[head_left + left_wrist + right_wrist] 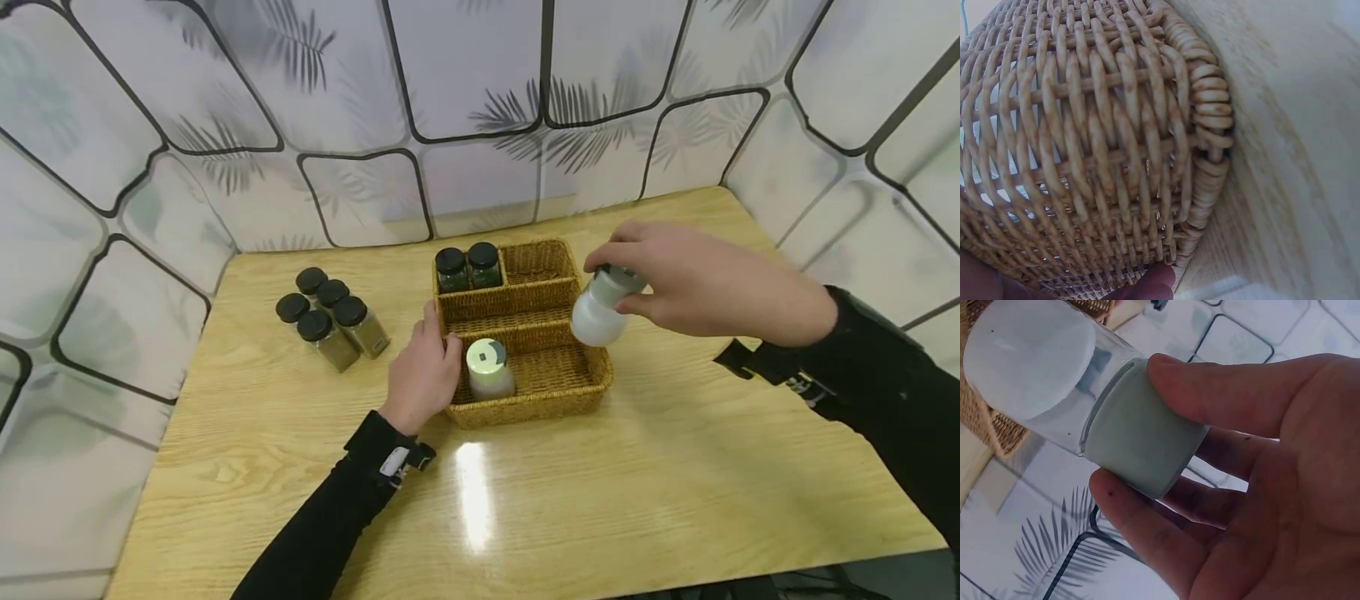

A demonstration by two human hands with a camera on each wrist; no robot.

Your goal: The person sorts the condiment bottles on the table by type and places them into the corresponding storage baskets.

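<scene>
My right hand (675, 279) pinches the pale green cap of a clear seasoning jar (1029, 359) with white contents. The jar is tilted, its base pointing toward the wicker basket (528, 410), at the basket's right side. My left hand (423, 371) holds the basket's left side, thumb at the rim and fingers along the outer wall. In the left wrist view, fingertips (1159, 278) touch the weave low down. Another seasoning jar (491, 379), with a pale green lid, stands in the front compartment at left. Two black-capped jars (483, 268) stand in the back left compartment.
Several black-capped spice jars (330, 337) with brownish contents stand grouped on the wooden table (285, 467), left of the basket. A patterned curtain-like backdrop (480, 183) borders the table's back and sides. The table's front edge shows at lower right.
</scene>
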